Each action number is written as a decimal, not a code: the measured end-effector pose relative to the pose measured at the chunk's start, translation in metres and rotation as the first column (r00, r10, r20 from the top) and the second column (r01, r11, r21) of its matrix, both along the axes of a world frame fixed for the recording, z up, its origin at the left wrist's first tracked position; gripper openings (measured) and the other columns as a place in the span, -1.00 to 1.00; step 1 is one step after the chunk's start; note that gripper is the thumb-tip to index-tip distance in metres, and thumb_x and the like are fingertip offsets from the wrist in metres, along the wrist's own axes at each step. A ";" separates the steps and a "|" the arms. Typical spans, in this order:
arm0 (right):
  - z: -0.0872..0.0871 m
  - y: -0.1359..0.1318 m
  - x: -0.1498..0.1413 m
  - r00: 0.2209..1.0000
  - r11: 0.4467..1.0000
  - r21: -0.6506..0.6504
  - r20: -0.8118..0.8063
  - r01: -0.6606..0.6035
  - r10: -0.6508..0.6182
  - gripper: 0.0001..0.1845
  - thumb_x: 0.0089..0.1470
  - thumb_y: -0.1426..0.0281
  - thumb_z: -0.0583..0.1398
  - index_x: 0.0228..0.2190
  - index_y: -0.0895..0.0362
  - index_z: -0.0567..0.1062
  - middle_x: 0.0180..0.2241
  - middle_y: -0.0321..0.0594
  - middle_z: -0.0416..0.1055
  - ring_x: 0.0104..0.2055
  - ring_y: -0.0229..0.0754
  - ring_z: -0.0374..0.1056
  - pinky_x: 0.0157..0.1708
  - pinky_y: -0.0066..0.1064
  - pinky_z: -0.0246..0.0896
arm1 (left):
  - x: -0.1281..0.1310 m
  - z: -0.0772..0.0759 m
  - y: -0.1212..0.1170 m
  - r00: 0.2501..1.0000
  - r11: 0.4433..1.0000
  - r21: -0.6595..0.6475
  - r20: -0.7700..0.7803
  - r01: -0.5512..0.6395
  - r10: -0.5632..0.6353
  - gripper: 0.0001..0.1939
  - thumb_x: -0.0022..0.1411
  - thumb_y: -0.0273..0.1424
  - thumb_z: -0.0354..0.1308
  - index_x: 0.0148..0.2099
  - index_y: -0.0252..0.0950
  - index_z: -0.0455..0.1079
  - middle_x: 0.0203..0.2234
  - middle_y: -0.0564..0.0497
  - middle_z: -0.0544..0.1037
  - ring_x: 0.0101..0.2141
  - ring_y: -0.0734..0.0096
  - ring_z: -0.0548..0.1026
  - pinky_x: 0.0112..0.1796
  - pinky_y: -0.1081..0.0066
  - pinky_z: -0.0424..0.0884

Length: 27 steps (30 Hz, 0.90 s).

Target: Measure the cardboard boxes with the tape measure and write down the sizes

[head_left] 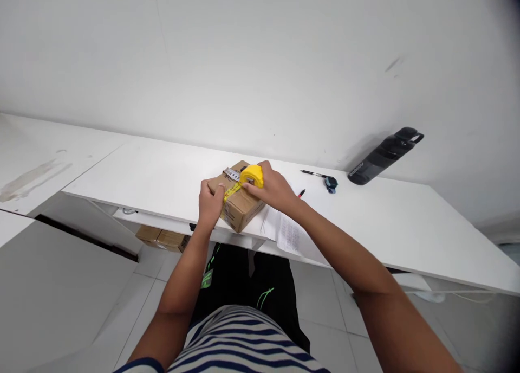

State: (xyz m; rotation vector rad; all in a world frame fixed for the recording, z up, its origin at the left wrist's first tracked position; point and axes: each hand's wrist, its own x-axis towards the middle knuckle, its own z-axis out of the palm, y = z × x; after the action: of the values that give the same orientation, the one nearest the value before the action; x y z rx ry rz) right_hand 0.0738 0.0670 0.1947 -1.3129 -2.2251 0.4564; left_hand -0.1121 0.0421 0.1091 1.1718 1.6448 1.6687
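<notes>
The left hand (211,200) is partly curled around the left end of a small brown cardboard box (244,209), thumb on the top edge, most fingers hidden. The right hand (275,187) is closed around a rounded yellow tape measure (252,174) above the box's right part. Its yellow blade (232,191) runs across the top towards the left thumb. A pale strip with dark numerals (231,174) lies on the box's far part.

The box is shut, its contents hidden; it sits at the near edge of a long, smooth white desk (385,221). Below the desk, to the left, is another brown cardboard box (155,236), banded with clear tape, its contents also hidden.

Printed white paper sheets (293,235) lie right of the box, partly covered by the right forearm, a red-and-black pen (301,193) showing just beyond it. Farther right, a slim black pen (313,173) lies by a small dark-blue object (331,185). A dark cylindrical bottle (382,159) with a looped lid stands near the plain, scuffed white wall (244,64).
</notes>
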 end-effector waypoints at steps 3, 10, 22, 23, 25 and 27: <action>-0.002 -0.020 0.024 0.999 0.998 -0.045 -0.012 0.045 -0.046 -0.51 0.03 0.04 0.17 -0.14 0.06 0.18 -0.27 -0.12 0.45 -0.32 0.03 0.40 -0.45 -0.29 0.16 | -0.006 0.011 -0.005 0.991 0.998 -0.016 -0.114 0.067 -0.068 -0.53 0.20 -0.25 0.11 0.16 -0.17 0.25 -0.25 -0.01 0.49 -0.27 0.27 0.47 -0.20 0.32 0.37; -0.001 -0.028 0.032 0.998 0.998 -0.034 0.004 0.057 -0.057 -0.51 0.04 0.06 0.18 -0.12 0.09 0.19 -0.25 -0.10 0.44 -0.34 -0.02 0.39 -0.49 -0.33 0.16 | -0.035 0.067 0.000 0.589 0.900 -0.335 -0.681 0.278 -0.435 -0.38 0.24 -0.19 0.02 0.35 -0.02 0.13 -0.16 -0.05 0.47 -0.14 0.12 0.46 -0.09 0.27 0.33; -0.030 -0.060 0.067 0.967 0.969 -0.083 -0.088 0.234 -0.241 -0.47 0.02 0.00 0.20 -0.12 0.07 0.23 -0.30 -0.15 0.47 -0.37 0.00 0.45 -0.48 -0.31 0.24 | -0.041 0.062 0.008 0.474 0.890 -0.366 -0.753 0.273 -0.455 -0.45 0.35 -0.16 -0.17 0.36 0.06 0.05 -0.13 -0.02 0.43 -0.14 0.18 0.47 -0.10 0.23 0.38; -0.032 -0.060 0.068 0.965 0.967 -0.080 -0.088 0.242 -0.248 -0.46 0.01 0.00 0.20 -0.11 0.06 0.23 -0.29 -0.14 0.48 -0.36 0.01 0.45 -0.48 -0.30 0.25 | -0.041 0.060 0.008 0.482 0.892 -0.354 -0.752 0.280 -0.449 -0.44 0.36 -0.15 -0.18 0.38 0.05 0.03 -0.12 -0.03 0.43 -0.13 0.18 0.47 -0.09 0.23 0.37; -0.034 -0.060 0.067 0.964 0.966 -0.068 -0.080 0.250 -0.255 -0.44 0.00 -0.01 0.20 -0.09 0.07 0.23 -0.28 -0.13 0.48 -0.36 0.02 0.46 -0.47 -0.29 0.26 | -0.042 0.058 0.009 0.503 0.897 -0.328 -0.745 0.296 -0.438 -0.43 0.35 -0.16 -0.17 0.39 0.02 0.01 -0.07 -0.04 0.43 -0.10 0.17 0.45 -0.05 0.22 0.35; -0.035 -0.060 0.065 0.963 0.964 -0.061 -0.070 0.258 -0.262 -0.43 0.00 -0.01 0.20 -0.08 0.07 0.24 -0.28 -0.13 0.49 -0.36 0.02 0.47 -0.47 -0.28 0.27 | -0.043 0.056 0.010 0.531 0.899 -0.308 -0.729 0.310 -0.433 -0.41 0.35 -0.16 -0.15 0.39 0.00 0.00 -0.02 -0.05 0.44 -0.06 0.15 0.44 -0.02 0.21 0.34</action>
State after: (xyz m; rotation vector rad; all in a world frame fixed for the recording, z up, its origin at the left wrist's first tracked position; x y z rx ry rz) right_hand 0.1385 0.0072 0.1602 -1.5609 -1.9535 0.4596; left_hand -0.1547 0.0522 0.1650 2.2045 1.7290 0.7319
